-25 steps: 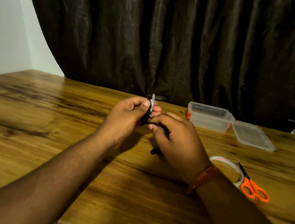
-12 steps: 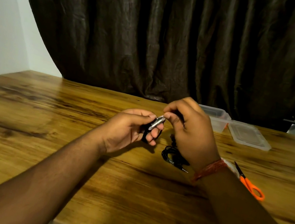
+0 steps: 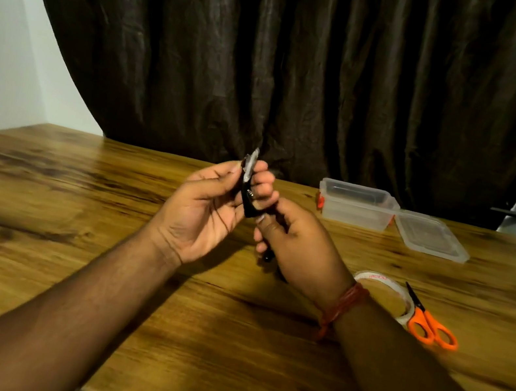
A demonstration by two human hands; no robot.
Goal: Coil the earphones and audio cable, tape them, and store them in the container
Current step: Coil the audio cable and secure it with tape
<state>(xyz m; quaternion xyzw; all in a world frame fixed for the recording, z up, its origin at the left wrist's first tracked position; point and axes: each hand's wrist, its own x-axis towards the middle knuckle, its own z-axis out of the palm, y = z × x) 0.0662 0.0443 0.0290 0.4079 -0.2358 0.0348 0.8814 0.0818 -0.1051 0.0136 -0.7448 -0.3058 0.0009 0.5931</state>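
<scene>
**Black cable bundle held up for taping**

Black, thin coiled cable (image 3: 249,206) pinched upright between thumb and curled fingers of left hand (image 3: 213,208), above the wooden table (image 3: 75,204), near its middle. Small strip of clear tape (image 3: 251,164) stuck up from the top of the bundle, seemingly loose at the upper end. Metal plug (image 3: 249,193) visible against the coil, just below the strip. Right hand (image 3: 295,247) closed round the lower part of the same bundle, thumb against the cable, a dark end (image 3: 268,257) poking out beneath the fingers. Whether earphones or audio cable: could not be told.

Further out, to the right: roll of clear tape (image 3: 373,277) flat on the table, touching orange-handled scissors (image 3: 429,329). Beyond, near the table's far edge: clear plastic container (image 3: 356,205), open, with its clear lid (image 3: 428,235) lying just beside it. Dark curtain (image 3: 307,66) behind.

Judged step: wrapping the strip round the coil. Risks from here: strip folding onto itself or sticking to a fingertip instead of the cable, given its free end; loops springing loose if either pinch eased before the tape closed; plug slipping out and leaving a tail unbound.
</scene>
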